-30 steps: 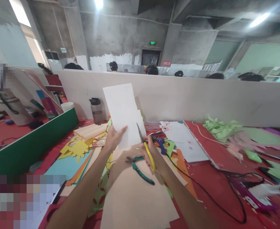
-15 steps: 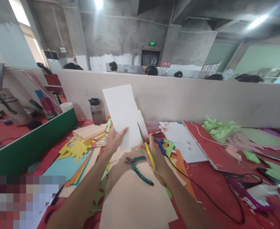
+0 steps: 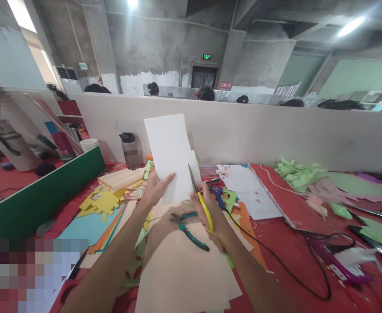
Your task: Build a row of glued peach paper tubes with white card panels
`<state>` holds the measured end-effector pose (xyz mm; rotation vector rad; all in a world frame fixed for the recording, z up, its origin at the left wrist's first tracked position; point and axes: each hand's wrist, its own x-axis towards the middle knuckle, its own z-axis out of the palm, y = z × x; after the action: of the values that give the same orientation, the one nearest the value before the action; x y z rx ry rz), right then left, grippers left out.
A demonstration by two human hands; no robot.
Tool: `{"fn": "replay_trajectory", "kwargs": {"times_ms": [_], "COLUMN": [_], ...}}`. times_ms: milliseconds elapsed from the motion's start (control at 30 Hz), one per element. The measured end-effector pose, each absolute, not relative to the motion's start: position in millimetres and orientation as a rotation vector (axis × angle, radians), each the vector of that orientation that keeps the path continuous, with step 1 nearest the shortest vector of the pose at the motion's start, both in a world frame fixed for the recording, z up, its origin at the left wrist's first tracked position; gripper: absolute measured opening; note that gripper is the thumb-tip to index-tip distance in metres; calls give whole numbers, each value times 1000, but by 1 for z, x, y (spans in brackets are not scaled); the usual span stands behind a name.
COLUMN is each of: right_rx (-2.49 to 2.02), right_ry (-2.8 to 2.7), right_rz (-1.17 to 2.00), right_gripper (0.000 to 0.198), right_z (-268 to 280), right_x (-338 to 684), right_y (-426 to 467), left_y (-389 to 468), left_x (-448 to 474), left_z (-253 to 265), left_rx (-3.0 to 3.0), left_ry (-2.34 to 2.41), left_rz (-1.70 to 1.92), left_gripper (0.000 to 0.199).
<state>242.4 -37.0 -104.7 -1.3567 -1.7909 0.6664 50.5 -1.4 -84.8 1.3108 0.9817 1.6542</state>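
A white sheet of paper (image 3: 168, 150) is held up off the table, tilted slightly. My left hand (image 3: 157, 186) grips its lower left side, thumb on the front face. In my right hand (image 3: 207, 203) is a pair of scissors with yellow handles (image 3: 206, 213), its blades pointing up along the sheet's right edge. A partly separated strip (image 3: 195, 164) stands off that edge. Below both hands, teal-handled pliers (image 3: 191, 234) lie with handles spread on a large beige sheet (image 3: 184, 278).
Coloured paper (image 3: 83, 226) and yellow cut-outs (image 3: 101, 200) lie to the left, beside a green divider (image 3: 47, 191). A dark bottle (image 3: 130, 152) stands by the white partition (image 3: 243, 134). On the right are a blue glue gun (image 3: 217, 196) with its cord, a white board (image 3: 252, 191) and crumpled green paper (image 3: 300, 174).
The white sheet has turned a little more upright and its top has shifted right. The strip at its right edge leans less outward. Both hands keep their hold.
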Motion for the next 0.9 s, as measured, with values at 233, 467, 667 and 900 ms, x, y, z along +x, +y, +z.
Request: {"fn": "replay_trajectory", "kwargs": {"times_ms": [233,467,667,900], "right_rx": [-1337,-1254,-1241,-1281], "right_ry": [-1821,-1893,-1841,-1833], "right_rz": [490,648,716,663], "right_gripper": [28,29,27,28], "right_z": [-111,-116,-114,-106], "right_x": [246,244,243,244], "right_y": [-30,-28,-31,-34], "left_y": [1,7,4,-3], "left_x": [55,50,50,59], "left_z": [-92,-92,-88,-83], "left_rx": [1219,1143,1273,1276], "left_ry": [961,1023,1005,1022], "left_rz": [1669,1869,1824,1893], "left_gripper": [49,53,56,53]}}
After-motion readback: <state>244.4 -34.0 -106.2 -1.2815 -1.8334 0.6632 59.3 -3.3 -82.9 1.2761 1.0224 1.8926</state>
